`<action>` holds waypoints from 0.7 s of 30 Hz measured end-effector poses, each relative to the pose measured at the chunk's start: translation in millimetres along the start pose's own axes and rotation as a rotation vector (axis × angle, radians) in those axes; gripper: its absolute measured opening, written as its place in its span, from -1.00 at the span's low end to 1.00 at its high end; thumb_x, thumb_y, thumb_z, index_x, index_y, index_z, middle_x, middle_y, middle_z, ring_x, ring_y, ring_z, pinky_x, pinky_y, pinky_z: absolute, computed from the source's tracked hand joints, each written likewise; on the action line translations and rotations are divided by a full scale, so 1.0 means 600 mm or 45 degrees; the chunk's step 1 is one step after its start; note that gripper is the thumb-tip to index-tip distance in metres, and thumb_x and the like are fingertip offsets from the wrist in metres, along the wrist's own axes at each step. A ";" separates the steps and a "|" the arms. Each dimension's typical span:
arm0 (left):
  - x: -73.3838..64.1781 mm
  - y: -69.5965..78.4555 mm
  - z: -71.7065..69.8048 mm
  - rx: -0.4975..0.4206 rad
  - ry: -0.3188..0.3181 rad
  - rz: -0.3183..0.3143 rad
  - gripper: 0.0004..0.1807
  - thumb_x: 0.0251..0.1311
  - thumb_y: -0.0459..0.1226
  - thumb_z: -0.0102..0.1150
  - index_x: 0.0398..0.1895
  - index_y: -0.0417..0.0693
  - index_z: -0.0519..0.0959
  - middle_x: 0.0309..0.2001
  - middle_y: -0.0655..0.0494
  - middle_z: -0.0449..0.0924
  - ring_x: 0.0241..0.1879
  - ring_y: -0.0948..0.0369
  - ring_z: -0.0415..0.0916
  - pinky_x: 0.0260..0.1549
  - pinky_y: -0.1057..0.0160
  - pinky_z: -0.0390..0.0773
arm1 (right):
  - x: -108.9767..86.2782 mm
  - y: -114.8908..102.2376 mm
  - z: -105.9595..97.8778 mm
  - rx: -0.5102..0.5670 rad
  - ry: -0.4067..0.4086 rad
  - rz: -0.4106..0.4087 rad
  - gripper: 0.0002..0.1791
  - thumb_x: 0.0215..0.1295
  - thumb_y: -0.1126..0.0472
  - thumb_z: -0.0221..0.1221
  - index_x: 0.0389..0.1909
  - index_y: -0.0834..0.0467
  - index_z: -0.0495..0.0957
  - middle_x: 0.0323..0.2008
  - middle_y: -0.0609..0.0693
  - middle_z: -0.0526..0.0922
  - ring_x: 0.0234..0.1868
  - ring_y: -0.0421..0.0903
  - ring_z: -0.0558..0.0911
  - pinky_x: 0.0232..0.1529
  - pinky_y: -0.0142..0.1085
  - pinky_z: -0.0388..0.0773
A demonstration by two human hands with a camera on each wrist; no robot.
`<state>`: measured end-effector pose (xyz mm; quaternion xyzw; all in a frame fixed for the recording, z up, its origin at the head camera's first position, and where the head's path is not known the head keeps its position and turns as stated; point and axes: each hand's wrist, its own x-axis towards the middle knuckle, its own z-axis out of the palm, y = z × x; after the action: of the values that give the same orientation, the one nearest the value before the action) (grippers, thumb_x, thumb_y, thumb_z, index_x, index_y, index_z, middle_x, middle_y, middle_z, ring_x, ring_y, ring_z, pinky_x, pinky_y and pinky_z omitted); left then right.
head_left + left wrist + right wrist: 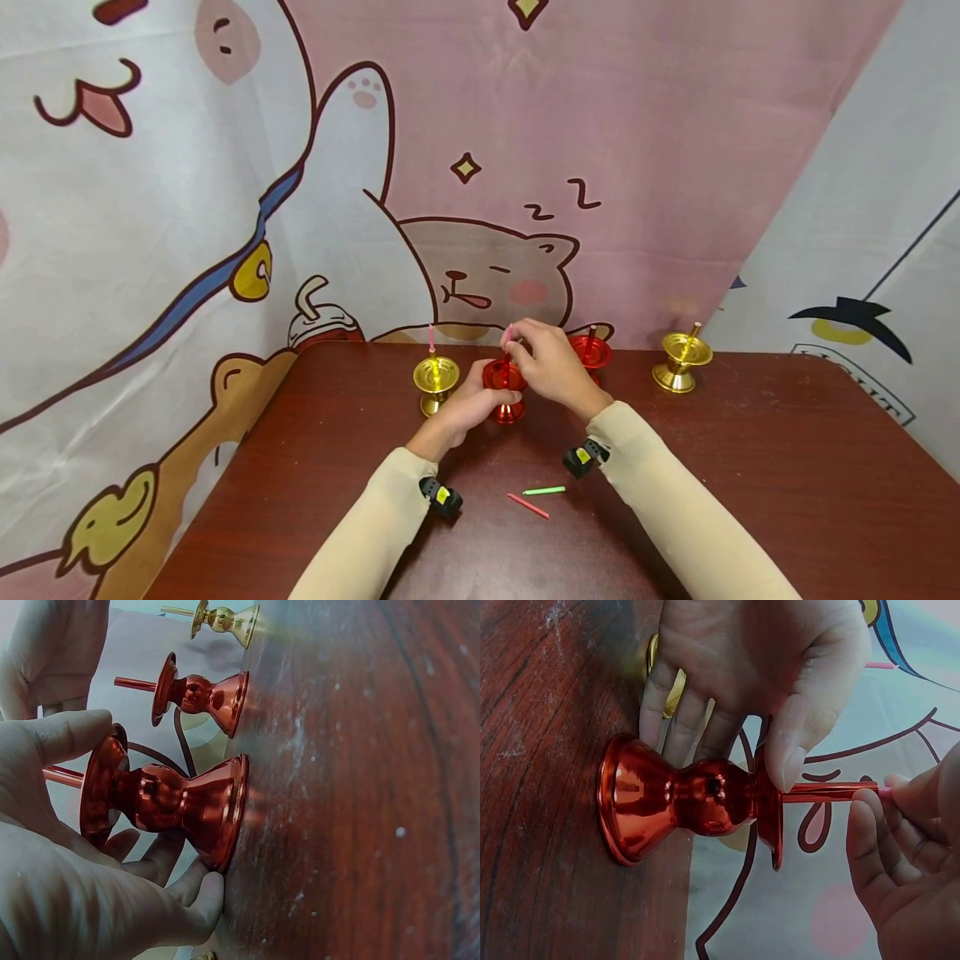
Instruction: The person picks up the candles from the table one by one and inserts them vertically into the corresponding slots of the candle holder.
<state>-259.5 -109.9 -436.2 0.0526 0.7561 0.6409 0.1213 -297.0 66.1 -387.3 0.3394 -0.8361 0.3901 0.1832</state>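
My left hand [474,398] grips a shiny red candle holder [637,799] that stands upright on the table. Its thumb presses on the dish rim, and the fingers reach behind the stem and base. Above the dish, my right hand [553,365] pinches a pink candle [886,793] at the mouth of the holder's upright tube. Most of that candle is hidden by the fingertips and the tube, so how deep it sits I cannot tell. Just left stands a gold candle holder [436,375] with a pink candle [431,337] upright in it.
A second red candle holder [225,705] stands behind my right hand, its tube bare. Further right is another gold candle holder [674,377]. A green candle [544,491] and a red-pink candle [528,506] lie on the brown table [300,500] between my forearms. A cartoon-printed cloth [637,125] hangs behind.
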 end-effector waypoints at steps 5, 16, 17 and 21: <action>0.000 0.000 0.000 -0.004 -0.001 0.007 -0.16 0.33 -0.21 0.36 0.57 -0.18 0.17 0.45 -0.21 0.35 0.41 -0.18 0.37 0.49 -0.32 0.22 | 0.000 0.001 0.001 -0.005 0.006 -0.001 -0.92 0.49 0.43 0.28 -0.23 0.24 0.71 -0.30 0.00 0.68 -0.32 -0.08 0.63 -0.18 -0.17 0.61; 0.002 -0.002 -0.001 -0.008 -0.005 0.001 -0.15 0.32 -0.20 0.38 0.56 -0.18 0.17 0.43 -0.20 0.37 0.38 -0.16 0.39 0.48 -0.31 0.25 | -0.001 -0.003 -0.001 -0.014 0.017 0.026 -0.91 0.48 0.42 0.30 -0.24 0.22 0.72 -0.28 0.02 0.72 -0.31 -0.06 0.61 -0.18 -0.16 0.59; 0.002 -0.002 -0.001 -0.007 -0.006 0.003 -0.15 0.31 -0.21 0.38 0.56 -0.18 0.17 0.43 -0.20 0.37 0.38 -0.16 0.39 0.48 -0.32 0.24 | -0.001 -0.003 -0.001 -0.017 0.017 0.025 -0.91 0.47 0.42 0.30 -0.24 0.22 0.72 -0.28 0.02 0.72 -0.32 -0.06 0.61 -0.18 -0.16 0.59; 0.002 -0.002 -0.001 -0.011 -0.007 0.002 -0.15 0.32 -0.21 0.38 0.56 -0.18 0.17 0.43 -0.20 0.37 0.38 -0.16 0.39 0.48 -0.32 0.24 | -0.002 -0.002 -0.002 -0.021 0.012 0.031 -0.91 0.48 0.41 0.30 -0.24 0.21 0.73 -0.27 0.02 0.72 -0.31 -0.05 0.61 -0.17 -0.15 0.59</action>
<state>-260.8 -110.2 -437.3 0.0545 0.7529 0.6442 0.1230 -295.0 66.8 -386.7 0.3259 -0.8424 0.3872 0.1851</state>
